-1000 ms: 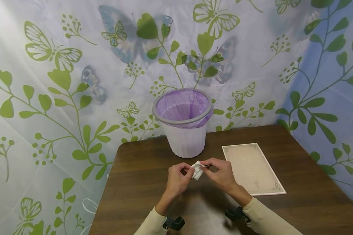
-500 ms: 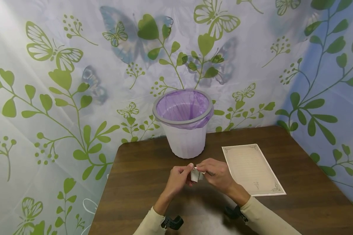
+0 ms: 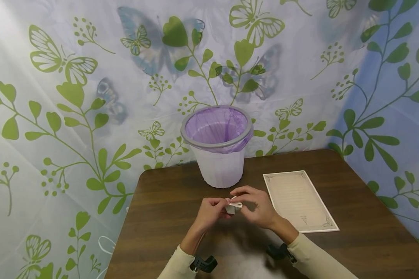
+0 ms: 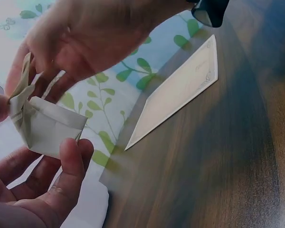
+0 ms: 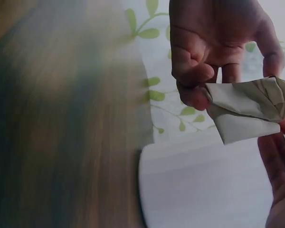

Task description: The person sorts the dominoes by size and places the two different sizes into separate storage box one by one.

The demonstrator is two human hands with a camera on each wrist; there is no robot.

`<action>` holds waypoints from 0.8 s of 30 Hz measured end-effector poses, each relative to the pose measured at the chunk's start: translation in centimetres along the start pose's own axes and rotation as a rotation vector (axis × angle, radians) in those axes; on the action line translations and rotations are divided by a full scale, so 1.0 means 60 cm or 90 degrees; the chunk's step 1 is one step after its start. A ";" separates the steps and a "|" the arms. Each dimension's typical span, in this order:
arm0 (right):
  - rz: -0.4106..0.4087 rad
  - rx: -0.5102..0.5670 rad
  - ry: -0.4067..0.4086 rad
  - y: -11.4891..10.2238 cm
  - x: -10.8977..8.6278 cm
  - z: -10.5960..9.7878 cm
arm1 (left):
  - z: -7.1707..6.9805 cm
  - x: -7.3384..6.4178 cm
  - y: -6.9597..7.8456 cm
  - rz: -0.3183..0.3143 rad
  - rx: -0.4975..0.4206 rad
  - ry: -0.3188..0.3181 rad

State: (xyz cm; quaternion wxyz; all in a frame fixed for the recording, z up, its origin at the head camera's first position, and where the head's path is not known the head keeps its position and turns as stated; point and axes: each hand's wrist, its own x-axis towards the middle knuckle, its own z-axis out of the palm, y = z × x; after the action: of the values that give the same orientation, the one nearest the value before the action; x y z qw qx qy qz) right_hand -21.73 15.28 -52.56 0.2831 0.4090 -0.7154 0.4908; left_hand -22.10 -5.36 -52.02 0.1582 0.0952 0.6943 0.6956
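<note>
A small folded piece of off-white paper (image 3: 235, 205) is held above the table between both hands. My left hand (image 3: 211, 212) pinches its left side with the thumb on top. My right hand (image 3: 260, 207) holds the other side, index finger reaching over the top and thumb at the near edge. Up close in the left wrist view, the folded paper (image 4: 54, 126) has a flat pocket-like body and a narrow upright flap. Creases and overlapping layers show on the paper (image 5: 247, 111) in the right wrist view.
A white bin (image 3: 221, 166) with a grey rim and purple liner stands behind the hands. A bordered beige lined sheet (image 3: 300, 201) lies to the right on the brown wooden table (image 3: 167, 201). A leaf-and-butterfly patterned curtain (image 3: 125, 89) hangs behind.
The paper has been turned and now shows a narrow folded edge toward the right. My right hand's fingers have shifted over it and spread more; my left hand's thumb has come down.
</note>
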 end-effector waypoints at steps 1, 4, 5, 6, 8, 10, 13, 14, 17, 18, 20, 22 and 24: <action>0.026 0.030 -0.006 -0.001 -0.003 -0.002 | 0.000 0.000 0.000 0.002 0.004 0.000; 0.110 0.110 -0.013 -0.005 -0.009 -0.008 | -0.002 -0.001 0.000 0.008 0.015 0.000; 0.146 0.127 -0.015 -0.006 -0.009 -0.010 | -0.002 -0.001 0.000 0.014 0.019 0.000; 0.184 0.138 -0.017 -0.007 -0.008 -0.012 | -0.002 -0.001 0.000 0.023 0.022 0.000; 0.264 0.149 -0.027 -0.005 -0.008 -0.013 | -0.002 -0.001 -0.001 0.043 0.026 -0.001; 0.347 0.144 -0.043 -0.003 -0.008 -0.014 | -0.002 -0.002 -0.002 0.072 0.057 -0.001; 0.441 0.178 -0.082 0.001 -0.011 -0.014 | -0.001 -0.002 -0.004 0.107 0.127 0.010; 0.465 0.193 -0.092 0.002 -0.012 -0.014 | -0.001 -0.003 -0.005 0.118 0.153 0.016; 0.511 0.232 -0.109 0.004 -0.014 -0.016 | 0.000 -0.004 -0.005 0.141 0.195 0.036; 0.513 0.232 -0.114 0.005 -0.014 -0.016 | 0.001 -0.005 -0.005 0.148 0.202 0.040; 0.502 0.214 -0.122 0.007 -0.013 -0.018 | 0.002 -0.005 -0.003 0.161 0.209 0.049; 0.476 0.193 -0.129 0.009 -0.012 -0.020 | 0.003 -0.005 -0.003 0.173 0.218 0.057; 0.459 0.179 -0.129 0.010 -0.011 -0.021 | 0.004 -0.005 -0.005 0.182 0.228 0.064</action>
State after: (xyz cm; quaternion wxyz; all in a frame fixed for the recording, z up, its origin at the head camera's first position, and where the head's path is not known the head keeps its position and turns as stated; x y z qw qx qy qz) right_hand -21.90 16.77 -52.93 -0.0384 0.2128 -0.7632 0.6090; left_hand -21.74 -5.24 -52.31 0.0039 0.1845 0.7930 0.5806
